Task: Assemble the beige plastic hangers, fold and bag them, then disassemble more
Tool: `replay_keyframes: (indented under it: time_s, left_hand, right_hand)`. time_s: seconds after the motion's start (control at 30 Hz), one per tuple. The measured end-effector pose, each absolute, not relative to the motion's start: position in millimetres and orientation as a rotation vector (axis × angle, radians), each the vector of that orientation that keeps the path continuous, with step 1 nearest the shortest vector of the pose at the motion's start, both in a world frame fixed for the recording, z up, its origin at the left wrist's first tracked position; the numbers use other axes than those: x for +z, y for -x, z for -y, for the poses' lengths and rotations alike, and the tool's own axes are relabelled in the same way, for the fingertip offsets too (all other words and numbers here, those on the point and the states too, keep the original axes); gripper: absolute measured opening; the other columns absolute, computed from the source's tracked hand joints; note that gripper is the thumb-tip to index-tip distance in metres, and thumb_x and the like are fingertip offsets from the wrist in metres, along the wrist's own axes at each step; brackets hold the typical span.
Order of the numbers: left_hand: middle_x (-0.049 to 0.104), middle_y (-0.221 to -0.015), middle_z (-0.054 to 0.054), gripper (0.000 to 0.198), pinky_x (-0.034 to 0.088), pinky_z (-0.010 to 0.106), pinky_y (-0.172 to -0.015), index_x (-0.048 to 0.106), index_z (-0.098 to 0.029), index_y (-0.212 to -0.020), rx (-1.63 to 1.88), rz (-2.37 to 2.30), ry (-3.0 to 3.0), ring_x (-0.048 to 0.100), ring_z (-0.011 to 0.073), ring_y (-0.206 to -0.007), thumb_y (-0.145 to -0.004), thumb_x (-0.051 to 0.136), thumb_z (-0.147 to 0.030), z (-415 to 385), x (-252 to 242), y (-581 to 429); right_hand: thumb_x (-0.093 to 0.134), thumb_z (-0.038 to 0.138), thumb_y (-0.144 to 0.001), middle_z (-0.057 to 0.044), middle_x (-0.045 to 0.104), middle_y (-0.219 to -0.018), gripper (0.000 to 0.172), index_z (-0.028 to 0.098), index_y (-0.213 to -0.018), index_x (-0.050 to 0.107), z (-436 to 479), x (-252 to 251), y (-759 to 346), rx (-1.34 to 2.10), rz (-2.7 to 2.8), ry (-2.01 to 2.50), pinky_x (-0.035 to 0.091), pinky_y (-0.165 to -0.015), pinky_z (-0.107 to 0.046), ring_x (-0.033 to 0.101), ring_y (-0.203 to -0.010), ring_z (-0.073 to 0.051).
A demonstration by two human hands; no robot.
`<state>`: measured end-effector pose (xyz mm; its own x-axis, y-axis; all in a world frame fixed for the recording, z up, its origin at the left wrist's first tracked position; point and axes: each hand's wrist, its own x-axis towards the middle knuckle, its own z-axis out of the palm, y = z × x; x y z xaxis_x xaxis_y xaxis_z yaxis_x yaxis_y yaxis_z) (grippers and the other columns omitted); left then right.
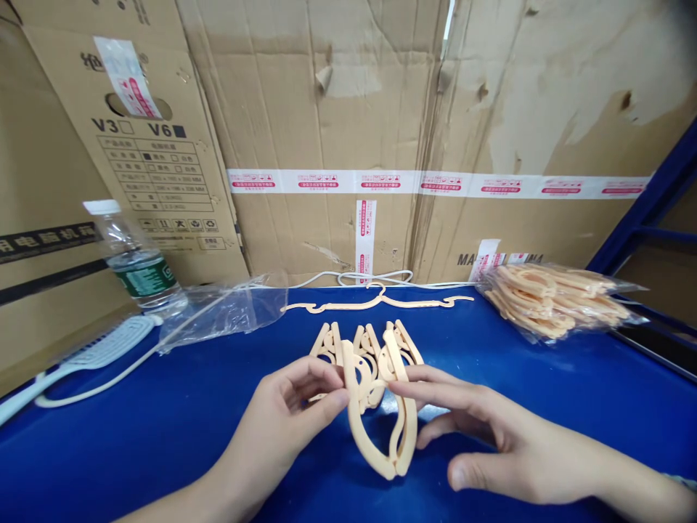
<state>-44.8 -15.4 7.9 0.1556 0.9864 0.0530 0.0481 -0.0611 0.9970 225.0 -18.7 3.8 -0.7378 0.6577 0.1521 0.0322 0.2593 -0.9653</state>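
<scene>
A cream plastic folding hanger is held up in front of me, folded, its two arms meeting in a point at the bottom. My left hand pinches its left arm between thumb and fingers. On the other side, my right hand has its fingers stretched out, their tips touching the right arm, with the thumb apart. Behind it, several folded hangers lie in a row on the blue table, partly hidden by the held one. Farther back lies an unfolded hanger, with its hook toward the cardboard.
A clear bag of folded hangers lies at the back right. To the left are a water bottle, a pale hairbrush, an empty plastic bag and a white cable. Cardboard walls the back.
</scene>
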Motion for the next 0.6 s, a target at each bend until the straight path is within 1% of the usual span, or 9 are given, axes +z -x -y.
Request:
replay_keyframes:
  time_s: [0.07, 0.1, 0.17, 0.2, 0.27, 0.43, 0.5, 0.6]
  left_hand:
    - [0.076, -0.098, 0.006, 0.016, 0.056, 0.035, -0.089, 0.074, -0.021, -0.08, 1.07, -1.058, -1.41, 0.07, 0.0267, -0.097, -0.072, 0.077, -0.035, 18, 8, 44]
    - [0.074, -0.107, 0.006, 0.017, 0.055, 0.036, -0.093, 0.076, -0.022, -0.086, 1.049, -1.027, -1.434, 0.068, 0.0279, -0.104, -0.073, 0.076, -0.034, 20, 9, 43]
    - [0.07, -0.121, 0.005, 0.021, 0.051, 0.038, -0.1, 0.077, -0.025, -0.095, 1.006, -0.971, -1.475, 0.063, 0.0291, -0.116, -0.076, 0.074, -0.032, 23, 8, 42]
    - [0.068, -0.124, 0.005, 0.022, 0.051, 0.038, -0.101, 0.077, -0.026, -0.098, 0.985, -0.955, -1.486, 0.061, 0.0293, -0.119, -0.077, 0.074, -0.032, 25, 8, 42]
    - [0.067, -0.126, 0.005, 0.023, 0.052, 0.038, -0.1, 0.077, -0.027, -0.101, 0.983, -0.941, -1.48, 0.06, 0.0294, -0.12, -0.079, 0.074, -0.032, 26, 6, 42]
    - [0.066, -0.128, 0.005, 0.029, 0.053, 0.041, -0.099, 0.075, -0.029, -0.107, 1.078, -0.924, -1.381, 0.066, 0.0288, -0.112, -0.078, 0.077, -0.035, 24, 0, 45]
    - [0.065, -0.129, 0.006, 0.031, 0.052, 0.043, -0.1, 0.075, -0.029, -0.108, 1.067, -0.895, -1.379, 0.066, 0.0294, -0.112, -0.078, 0.078, -0.035, 22, 0, 45]
    - [0.063, -0.133, 0.007, 0.032, 0.05, 0.044, -0.102, 0.074, -0.028, -0.109, 1.017, -0.842, -1.415, 0.062, 0.0301, -0.117, -0.078, 0.077, -0.032, 22, 1, 45]
  right_hand:
    - [0.064, 0.01, -0.087, -0.007, 0.022, -0.159, 0.069, 0.043, -0.143, 0.042, 19, 2, -226, 1.555, 1.981, 0.626, 0.051, -0.101, -0.043, 0.063, -0.115, -0.023]
    - [0.065, 0.011, -0.087, -0.007, 0.018, -0.16, 0.069, 0.043, -0.144, 0.04, 19, 2, -226, 1.586, 1.98, 0.629, 0.051, -0.101, -0.043, 0.063, -0.115, -0.023]
    - [0.067, 0.013, -0.086, -0.007, 0.012, -0.161, 0.071, 0.043, -0.145, 0.038, 19, 1, -226, 1.643, 1.988, 0.631, 0.05, -0.102, -0.044, 0.063, -0.114, -0.024]
    - [0.068, 0.014, -0.086, -0.007, 0.011, -0.162, 0.072, 0.043, -0.145, 0.038, 19, 1, -226, 1.66, 1.99, 0.624, 0.05, -0.102, -0.044, 0.063, -0.115, -0.024]
    - [0.069, 0.014, -0.086, -0.007, 0.013, -0.161, 0.072, 0.042, -0.145, 0.038, 18, 2, -225, 1.667, 1.988, 0.602, 0.05, -0.102, -0.044, 0.061, -0.117, -0.025]
    - [0.067, 0.018, -0.088, -0.004, 0.018, -0.158, 0.065, 0.041, -0.143, 0.041, 16, 8, -225, 1.613, 1.955, 0.568, 0.044, -0.107, -0.044, 0.049, -0.13, -0.027]
    - [0.067, 0.018, -0.088, -0.004, 0.019, -0.158, 0.065, 0.041, -0.143, 0.041, 16, 9, -225, 1.587, 1.984, 0.589, 0.043, -0.108, -0.043, 0.048, -0.131, -0.027]
    - [0.069, 0.017, -0.086, -0.004, 0.027, -0.156, 0.067, 0.04, -0.143, 0.041, 16, 11, -227, 1.558, 2.068, 0.63, 0.043, -0.108, -0.043, 0.047, -0.132, -0.026]
